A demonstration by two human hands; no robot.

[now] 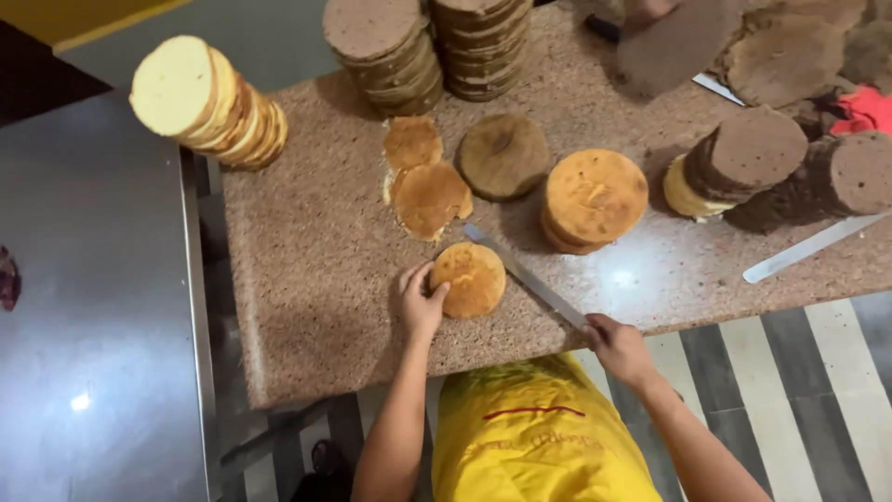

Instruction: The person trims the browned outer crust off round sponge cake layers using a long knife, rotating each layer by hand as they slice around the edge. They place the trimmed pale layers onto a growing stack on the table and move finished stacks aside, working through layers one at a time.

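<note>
1. Currently, a round golden sponge cake [469, 278] is being steadied near the counter's [316, 279] front edge by the left hand [421, 302], fingers spread against its left rim.
2. A long bread knife [525, 276] is being gripped in the closed right hand [619, 349], its blade lying just right of the cake; a level stroke is being advised.

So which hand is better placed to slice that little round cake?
Probably the right hand: it holds the long knife, whose blade tip lies beside the small round cake. The left hand rests on the cake's edge, steadying it.
</note>
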